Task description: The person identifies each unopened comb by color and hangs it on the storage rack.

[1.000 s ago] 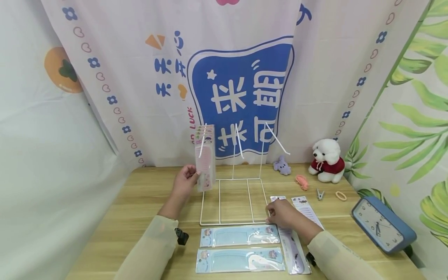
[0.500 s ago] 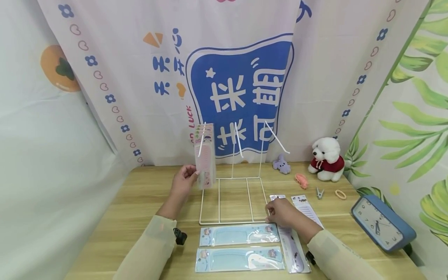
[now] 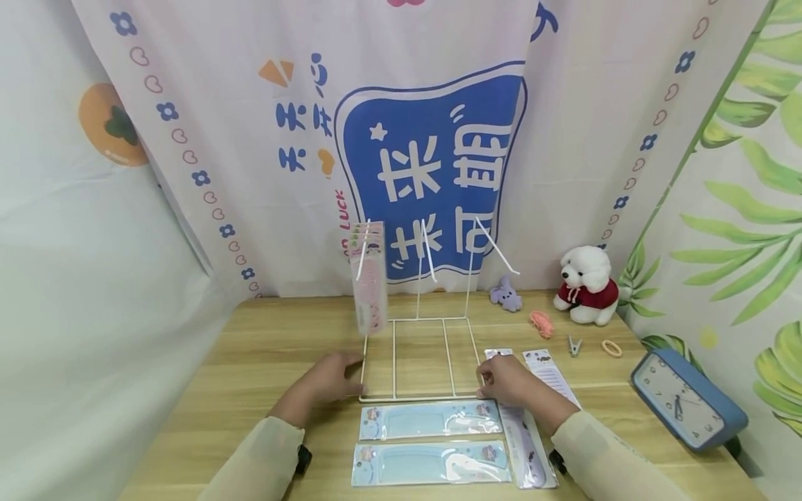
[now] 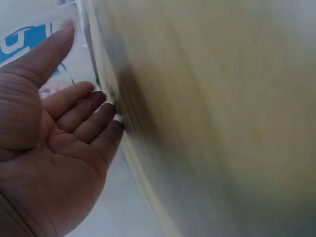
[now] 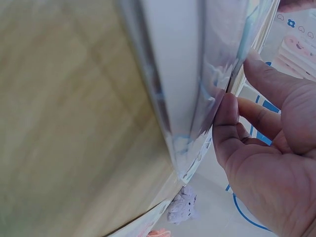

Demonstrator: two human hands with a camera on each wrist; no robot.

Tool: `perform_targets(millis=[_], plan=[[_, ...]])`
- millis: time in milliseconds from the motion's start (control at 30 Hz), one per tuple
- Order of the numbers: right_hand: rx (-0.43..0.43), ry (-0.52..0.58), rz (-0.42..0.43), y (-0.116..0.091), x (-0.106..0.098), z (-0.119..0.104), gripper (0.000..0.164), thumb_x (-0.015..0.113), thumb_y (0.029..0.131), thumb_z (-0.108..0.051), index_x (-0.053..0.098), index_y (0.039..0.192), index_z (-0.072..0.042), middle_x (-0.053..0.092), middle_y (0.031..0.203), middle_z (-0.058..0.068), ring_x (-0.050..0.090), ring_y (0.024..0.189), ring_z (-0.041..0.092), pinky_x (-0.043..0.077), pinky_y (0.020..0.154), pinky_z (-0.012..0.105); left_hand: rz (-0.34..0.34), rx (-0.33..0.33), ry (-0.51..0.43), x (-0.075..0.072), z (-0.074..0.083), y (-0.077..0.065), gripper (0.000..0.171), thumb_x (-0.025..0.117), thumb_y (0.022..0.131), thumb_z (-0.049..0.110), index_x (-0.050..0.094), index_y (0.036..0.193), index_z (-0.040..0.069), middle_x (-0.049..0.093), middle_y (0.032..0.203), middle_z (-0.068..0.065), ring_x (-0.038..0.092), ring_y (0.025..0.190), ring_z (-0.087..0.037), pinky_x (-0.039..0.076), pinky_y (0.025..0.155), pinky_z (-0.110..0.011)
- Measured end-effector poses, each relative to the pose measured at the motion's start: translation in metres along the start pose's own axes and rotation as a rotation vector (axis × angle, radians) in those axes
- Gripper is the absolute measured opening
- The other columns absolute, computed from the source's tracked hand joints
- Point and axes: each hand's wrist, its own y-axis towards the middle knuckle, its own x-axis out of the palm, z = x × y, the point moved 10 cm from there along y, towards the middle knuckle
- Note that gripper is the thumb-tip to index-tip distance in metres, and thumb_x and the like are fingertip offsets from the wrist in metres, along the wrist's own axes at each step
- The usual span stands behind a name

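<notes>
A white wire display rack point(image 3: 394, 362) with three upward-slanting hooks stands on the table. From its left hook hang several pink comb packets point(image 3: 372, 296). My left hand point(image 3: 332, 378) is beside the left side of the rack's base, thumb apart from loosely bent fingers, holding nothing. At the front right corner, my right hand point(image 3: 510, 381) pinches the base wire; the exact contact is partly hidden. In front lie two packaged blue combs point(image 3: 413, 422), one behind the other. A purple brush packet point(image 3: 528, 452) lies partly under my right hand, with another packet point(image 3: 551, 376) to its right.
A blue clock point(image 3: 686, 400) stands at the right edge. Behind it are a hair tie point(image 3: 611, 348), a small grey clip point(image 3: 574, 346), a coral hair clip point(image 3: 541, 324), a purple plush point(image 3: 505, 295) and a white toy dog point(image 3: 585, 285). A printed curtain point(image 3: 301, 229) hangs behind.
My left hand has let go of the hanging pink packets and come down toward me to the left side of the rack's base. My right hand has stayed at the front right corner.
</notes>
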Motion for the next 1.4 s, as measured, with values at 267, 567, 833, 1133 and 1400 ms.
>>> perform_targets(millis=[267,567,833,1133,1400], plan=[[-0.012,0.000,-0.001,0.000,0.004,-0.003,0.046,0.092,0.089,-0.018,0.051,0.069,-0.015,0.036,0.061,-0.009,0.037,0.061,0.009,0.026,0.059,0.025,-0.019,-0.021,0.042,0.008,-0.003,-0.006,0.079,0.096,0.085,0.027,0.063,0.152,0.003,0.059,0.160,-0.018,0.057,0.146,-0.035,0.043,0.127,-0.057],[-0.012,0.004,-0.009,0.002,0.003,-0.006,0.045,0.090,0.091,-0.018,0.051,0.069,-0.015,0.036,0.061,-0.009,0.036,0.061,0.009,0.026,0.060,0.025,-0.025,-0.030,0.068,0.006,-0.002,-0.010,0.080,0.096,0.085,0.030,0.062,0.153,0.004,0.059,0.160,-0.018,0.050,0.153,-0.041,0.041,0.128,-0.058],[-0.020,0.023,-0.014,0.003,0.004,-0.005,0.047,0.091,0.090,-0.019,0.048,0.069,-0.017,0.035,0.061,-0.010,0.034,0.061,0.007,0.025,0.059,0.024,-0.034,-0.034,0.119,0.006,0.000,-0.011,0.080,0.095,0.086,0.031,0.061,0.154,0.003,0.057,0.162,-0.018,0.050,0.153,-0.042,0.041,0.127,-0.058],[-0.036,0.056,-0.004,0.000,0.003,-0.001,0.050,0.090,0.092,-0.020,0.045,0.070,-0.016,0.030,0.060,-0.010,0.028,0.058,0.007,0.024,0.059,0.023,-0.064,-0.038,0.153,0.010,0.005,-0.011,0.082,0.093,0.089,0.034,0.058,0.157,0.004,0.054,0.166,-0.016,0.047,0.155,-0.043,0.040,0.128,-0.060],[-0.018,0.247,0.092,-0.016,-0.027,0.008,0.032,0.080,0.100,-0.017,0.076,0.122,0.006,0.071,0.098,0.004,0.063,0.086,0.012,0.054,0.072,0.025,-0.058,-0.035,0.159,0.007,0.012,-0.010,0.081,0.093,0.088,0.032,0.059,0.156,0.003,0.053,0.166,-0.016,0.047,0.155,-0.043,0.040,0.128,-0.059]])
